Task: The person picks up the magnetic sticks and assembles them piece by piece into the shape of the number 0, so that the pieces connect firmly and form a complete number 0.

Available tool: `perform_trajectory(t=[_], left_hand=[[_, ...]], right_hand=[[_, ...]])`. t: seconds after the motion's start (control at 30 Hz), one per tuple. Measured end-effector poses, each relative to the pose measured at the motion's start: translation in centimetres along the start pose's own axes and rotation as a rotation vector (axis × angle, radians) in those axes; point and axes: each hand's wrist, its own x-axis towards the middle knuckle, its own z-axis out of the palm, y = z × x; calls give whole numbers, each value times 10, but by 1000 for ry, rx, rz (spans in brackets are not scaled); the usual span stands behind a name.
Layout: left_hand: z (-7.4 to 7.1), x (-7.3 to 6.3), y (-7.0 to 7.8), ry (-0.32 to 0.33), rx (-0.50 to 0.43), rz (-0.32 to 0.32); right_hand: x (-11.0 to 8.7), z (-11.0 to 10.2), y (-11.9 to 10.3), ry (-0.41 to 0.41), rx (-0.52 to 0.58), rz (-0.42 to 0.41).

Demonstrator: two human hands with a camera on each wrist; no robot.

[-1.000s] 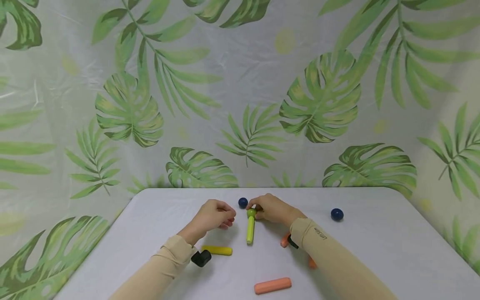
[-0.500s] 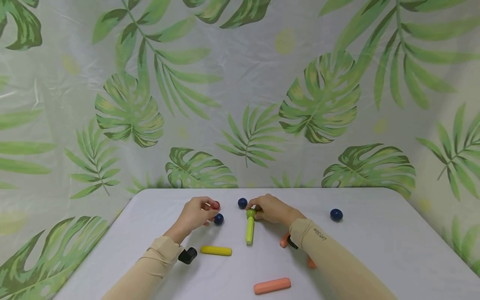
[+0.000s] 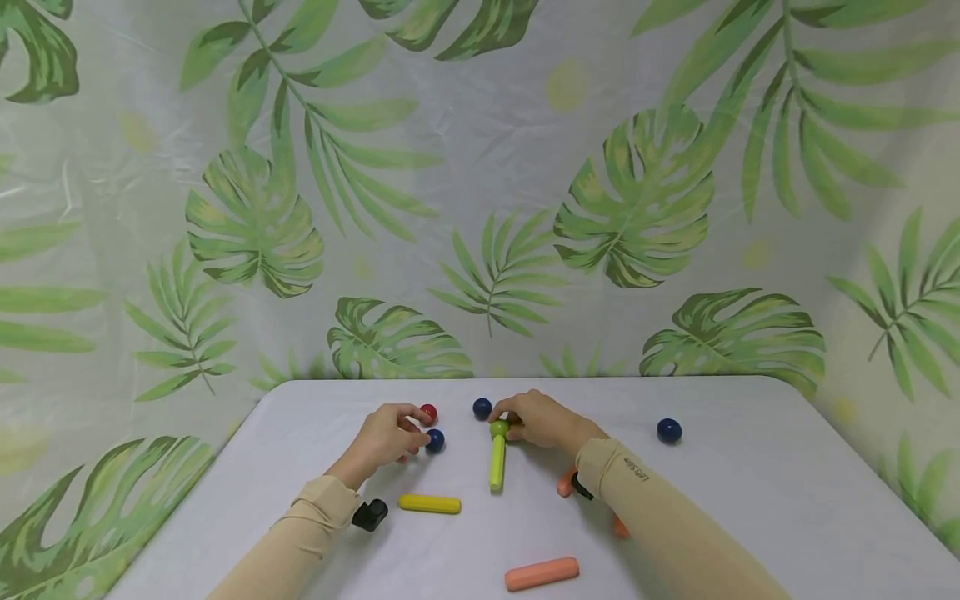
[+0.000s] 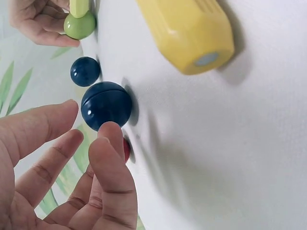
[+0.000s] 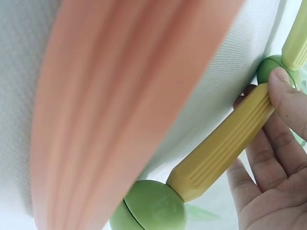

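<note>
My left hand [image 3: 382, 437] is at the left of the table, fingers spread apart. Its thumb tip lies by a dark blue ball [image 4: 106, 106]; whether it touches cannot be told. Just behind that ball lies a red ball [image 3: 428, 413], mostly covered by fingers in the left wrist view. My right hand [image 3: 542, 418] grips a green ball [image 3: 499, 428] between thumb and fingers. A lime stick [image 3: 497, 463] joins this ball and points towards me. In the right wrist view a yellow stick [image 5: 220, 143] also runs from it to a second green ball [image 5: 153, 206], both hidden in the head view.
Another blue ball [image 3: 482, 408] sits just left of my right hand, and one more blue ball [image 3: 670, 430] lies far right. A loose yellow stick [image 3: 430, 503] and an orange stick [image 3: 542, 573] lie nearer. Orange pieces [image 3: 566, 482] show beside my right forearm.
My left hand has moved left, bringing the red ball and nearby blue ball into sight. Its fingertips have since shifted from the red ball towards the blue one. My right hand stays put.
</note>
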Motion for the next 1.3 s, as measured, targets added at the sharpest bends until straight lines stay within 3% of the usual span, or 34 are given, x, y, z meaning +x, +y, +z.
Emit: perform_trajectory(t=[0.6,1.3], left_hand=[[7,7,-6,-43,24,-35],[12,9,-9,-47,15,-1]], right_hand=[[0,1,3,5,10,8],[1,2,3,0,12,22]])
